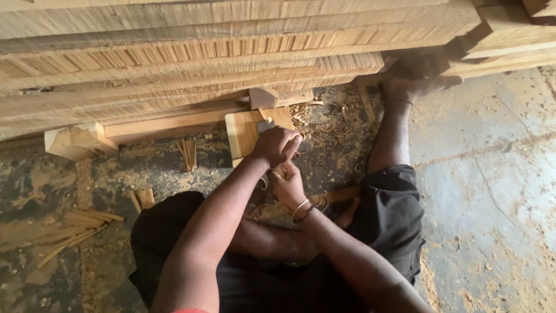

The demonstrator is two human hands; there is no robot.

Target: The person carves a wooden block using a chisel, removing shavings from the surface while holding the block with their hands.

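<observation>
- A cut wood offcut (78,141) is lying at far left on the dusty floor (492,174), under the stacked planks (174,52).
- The left hand (278,145) is closing its fingers (292,144) over a small tool on the pale wooden block (243,134).
- The right hand (288,185) is sitting just below, fingers curled; what it is gripping is hidden.
- Shavings (315,124) are lying beside the block.
</observation>
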